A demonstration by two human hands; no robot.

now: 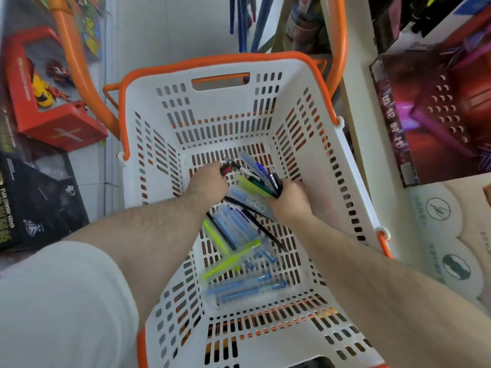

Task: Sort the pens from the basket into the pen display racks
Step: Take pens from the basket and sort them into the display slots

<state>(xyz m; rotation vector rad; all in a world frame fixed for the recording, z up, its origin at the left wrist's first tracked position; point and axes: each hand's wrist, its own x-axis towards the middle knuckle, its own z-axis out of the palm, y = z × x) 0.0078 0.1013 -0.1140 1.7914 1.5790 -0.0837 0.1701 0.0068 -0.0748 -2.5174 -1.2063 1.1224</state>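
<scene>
A white slotted basket [148,166] with orange rim and handles fills the middle of the head view. Several loose pens [233,251], blue, yellow-green and black, lie across its floor. Both my arms reach down into it. My left hand [207,181] has its fingers curled round red and black pens [227,168] at the far end of the pile. My right hand [288,196] grips a small bunch of dark pens [275,181] that stick up from its fist. No pen display rack is in view.
Boxed toys stand close around: a red toy box [53,123] and a black box [39,197] on the left, a dark red and purple box [435,115] on the right. Cardboard packaging [451,235] lies at the lower right. Blue rods [243,22] hang beyond the basket.
</scene>
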